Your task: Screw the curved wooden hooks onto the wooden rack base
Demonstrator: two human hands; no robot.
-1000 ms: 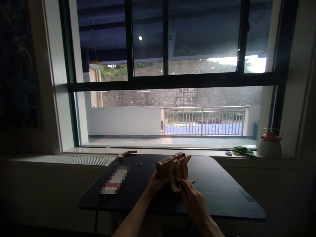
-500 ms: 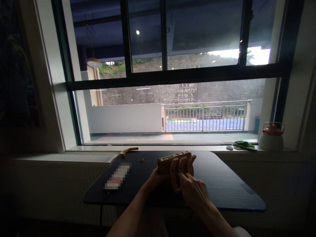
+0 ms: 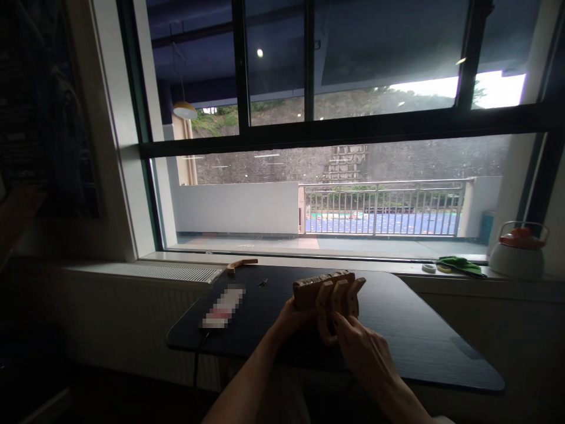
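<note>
A wooden rack with curved wooden hooks (image 3: 329, 291) stands on edge on the dark table (image 3: 410, 335) in front of a window. My left hand (image 3: 296, 314) grips its left end from below. The fingers of my right hand (image 3: 362, 344) are closed around the lowest curved hook at its front. A loose curved wooden piece (image 3: 241, 264) lies at the table's far left edge. A small dark screw (image 3: 263, 283) rests between that piece and the rack.
A blurred flat packet (image 3: 224, 305) lies at the table's left, with a cable hanging below it. On the windowsill at the right are a white kettle with an orange lid (image 3: 518, 251), a green cloth (image 3: 459, 264) and a tape roll (image 3: 428, 267). A radiator grille (image 3: 163, 272) runs along the left.
My right hand moved up from the hook tips onto the lowest hook and closed around it. The rack was tipped more upright. The view shifted left.
</note>
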